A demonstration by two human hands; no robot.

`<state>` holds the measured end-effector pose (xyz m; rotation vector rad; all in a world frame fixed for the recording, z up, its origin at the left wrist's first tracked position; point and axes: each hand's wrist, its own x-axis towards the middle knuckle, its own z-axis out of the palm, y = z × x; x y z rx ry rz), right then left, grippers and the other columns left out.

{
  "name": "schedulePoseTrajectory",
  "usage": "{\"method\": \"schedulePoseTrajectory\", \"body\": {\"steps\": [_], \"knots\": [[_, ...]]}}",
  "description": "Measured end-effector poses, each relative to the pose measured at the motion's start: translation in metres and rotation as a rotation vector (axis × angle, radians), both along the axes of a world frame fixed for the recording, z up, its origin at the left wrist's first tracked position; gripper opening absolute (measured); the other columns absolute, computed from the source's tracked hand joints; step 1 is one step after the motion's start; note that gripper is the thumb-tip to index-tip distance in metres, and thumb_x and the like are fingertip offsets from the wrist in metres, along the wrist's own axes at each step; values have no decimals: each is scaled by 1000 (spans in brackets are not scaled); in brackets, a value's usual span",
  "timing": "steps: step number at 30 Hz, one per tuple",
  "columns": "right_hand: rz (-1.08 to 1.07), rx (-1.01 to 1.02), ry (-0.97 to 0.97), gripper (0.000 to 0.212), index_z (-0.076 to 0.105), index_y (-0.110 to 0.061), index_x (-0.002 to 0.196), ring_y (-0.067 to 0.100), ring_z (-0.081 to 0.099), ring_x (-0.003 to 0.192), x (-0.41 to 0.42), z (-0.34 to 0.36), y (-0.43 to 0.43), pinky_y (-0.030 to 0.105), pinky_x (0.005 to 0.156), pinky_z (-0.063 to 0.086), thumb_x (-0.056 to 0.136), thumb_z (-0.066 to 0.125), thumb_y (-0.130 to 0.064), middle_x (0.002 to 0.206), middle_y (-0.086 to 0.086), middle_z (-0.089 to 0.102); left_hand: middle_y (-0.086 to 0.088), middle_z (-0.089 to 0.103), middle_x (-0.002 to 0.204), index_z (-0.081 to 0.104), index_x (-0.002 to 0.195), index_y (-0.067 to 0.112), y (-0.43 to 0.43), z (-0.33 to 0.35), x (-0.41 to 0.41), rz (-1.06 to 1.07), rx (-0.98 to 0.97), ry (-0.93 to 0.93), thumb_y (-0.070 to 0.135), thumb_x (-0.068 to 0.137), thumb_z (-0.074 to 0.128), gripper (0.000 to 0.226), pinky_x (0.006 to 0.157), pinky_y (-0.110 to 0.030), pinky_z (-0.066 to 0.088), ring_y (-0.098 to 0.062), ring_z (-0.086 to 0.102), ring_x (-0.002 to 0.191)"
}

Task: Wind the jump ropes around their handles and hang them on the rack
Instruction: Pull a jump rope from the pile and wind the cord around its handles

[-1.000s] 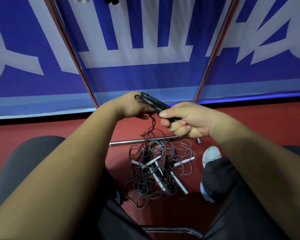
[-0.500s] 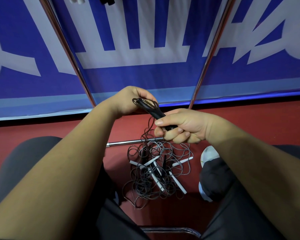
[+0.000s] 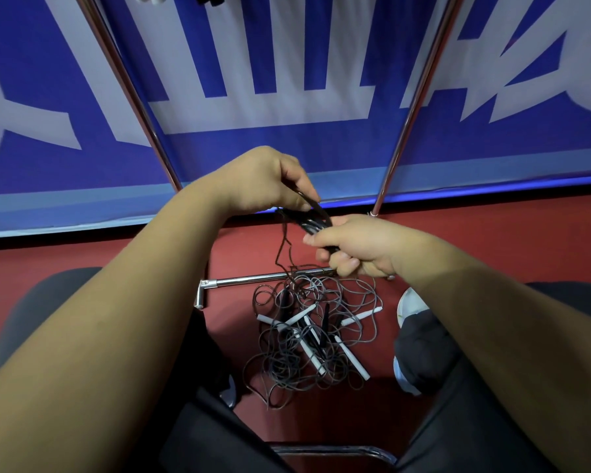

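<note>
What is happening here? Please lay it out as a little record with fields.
Setting: person seated on a red floor, blue banner behind
Holding: right hand grips the black handles
Winding: left hand pinches the cord near the handles' tip
Loose end: cord trails down to the floor pile
On floor: tangled pile of ropes with white handles
Rack: metal rack just beyond the pile
Stage: winding, this rope not yet hung

— Left hand (image 3: 263,180)?
— Raised over the right, knuckles up, thumb and fingers pinching the cord (image 3: 314,203)
— Right hand (image 3: 355,244)?
— Just below, curled round the black handles (image 3: 313,224), thumb on top; both forearms reaching forward, bare
</note>
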<state>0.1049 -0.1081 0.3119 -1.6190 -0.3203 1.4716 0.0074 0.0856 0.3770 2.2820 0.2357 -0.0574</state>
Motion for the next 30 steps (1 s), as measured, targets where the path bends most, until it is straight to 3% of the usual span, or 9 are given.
{"method": "schedulePoseTrajectory", "body": {"steps": [4,6,8,11,14,21,23,25,30], "knots": [[-278,69,24,10,52,-12,105,7,25,49,12,-6,5,18,36,23,107,62,-12,66,3,50,20,73,94,82,109,41,0,0,-3,-9,149,78,22,92,80,25,77,-18,48,1,66,79],[-324,133,29,13,54,-13,106,7,25,51,14,-3,6,18,38,24,106,66,-16,68,2,50,16,77,87,79,111,36,-1,-6,-3,50,129,133,22,91,81,24,67,-22,52,2,64,63],[-328,191,-4,18,58,-12,108,7,25,53,11,1,6,18,41,23,103,72,-21,71,2,50,9,79,84,71,113,27,-2,-16,-1,95,200,221,27,87,86,30,65,-27,54,-4,70,66],[-322,246,-23,40,60,-10,108,8,25,53,6,7,8,20,42,22,99,73,-46,73,1,48,-2,80,82,71,110,18,-7,-30,1,173,82,315,21,91,81,21,60,-26,57,-10,75,66],[-394,218,-15,63,63,-9,106,10,23,53,7,6,11,22,42,20,97,58,-71,70,1,50,-5,80,84,75,106,11,-11,-34,2,186,-58,314,19,100,70,11,57,-26,58,-12,68,60],[-509,262,8,28,61,-12,103,11,24,52,14,10,10,22,41,19,109,59,-40,71,5,51,-6,79,93,78,98,8,-7,-28,-3,184,-235,158,36,99,74,29,82,-22,53,-10,63,79],[-513,284,12,21,59,-14,107,11,25,52,14,13,9,22,41,20,109,60,-35,73,6,52,-7,76,91,74,101,6,-5,-30,-3,183,-462,134,40,102,67,34,92,-30,54,-17,67,88],[-517,307,15,18,57,-14,108,11,25,52,16,15,9,22,41,19,109,61,-32,75,7,53,-8,70,90,72,107,4,-3,-32,-3,171,-650,90,34,107,60,32,88,-34,56,-23,66,86],[-530,333,-94,19,62,-7,105,11,30,50,17,19,9,24,43,22,107,64,-26,87,8,56,-3,74,90,79,102,16,-2,-30,-4,161,-387,81,32,100,72,18,82,-36,49,-20,59,78]]}}
